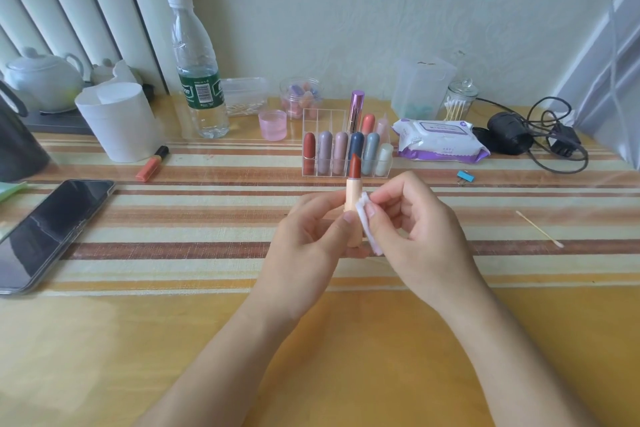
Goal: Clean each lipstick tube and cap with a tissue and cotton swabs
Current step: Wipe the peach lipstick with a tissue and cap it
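My left hand [308, 232] holds an uncapped peach lipstick tube [354, 194] upright above the table, its brown-red bullet raised. My right hand [412, 225] pinches a small white tissue piece [367, 222] against the tube's right side. A clear organiser [346, 149] behind holds several capped lipsticks. One cotton swab [539, 229] lies on the cloth to the right. An orange lip product with a black cap [152, 164] lies at the left. The tube's own cap is not visible.
A phone [52, 229] lies at the left edge. A tissue roll [119, 121], water bottle [199, 69], pink cup [273, 125], wet-wipe pack [438, 140], swab jar [460, 100], blue clip [465, 177] and black cables [540, 139] line the back.
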